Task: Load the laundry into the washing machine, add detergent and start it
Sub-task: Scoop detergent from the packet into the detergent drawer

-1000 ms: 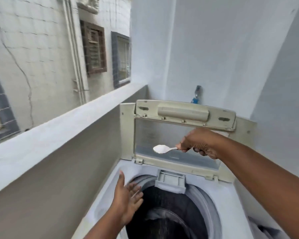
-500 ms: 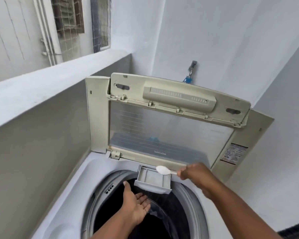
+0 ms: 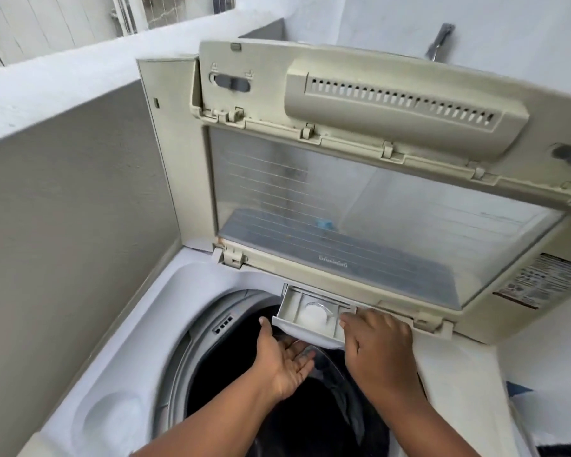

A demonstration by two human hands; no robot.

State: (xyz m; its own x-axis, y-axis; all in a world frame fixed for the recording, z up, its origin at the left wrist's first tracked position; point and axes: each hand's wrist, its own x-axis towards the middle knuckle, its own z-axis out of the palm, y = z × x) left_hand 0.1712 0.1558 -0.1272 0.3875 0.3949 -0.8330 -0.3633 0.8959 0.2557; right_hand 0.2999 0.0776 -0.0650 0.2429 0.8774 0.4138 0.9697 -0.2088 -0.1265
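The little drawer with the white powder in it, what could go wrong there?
The detergent drawer sticks out over the dark drum, so powder tipped by the right hand could spill past its edge. The left hand, cupped underneath, may catch only some. The raised lid leans overhead and might drop if bumped.

Both forearms enter from the 6 o'clock edge, bare to the frame edge; no sleeve shows. The left hand (image 3: 285, 361) and right hand (image 3: 378, 346) are bare, with short, unpainted nails on visible fingers (image 3: 346, 323).
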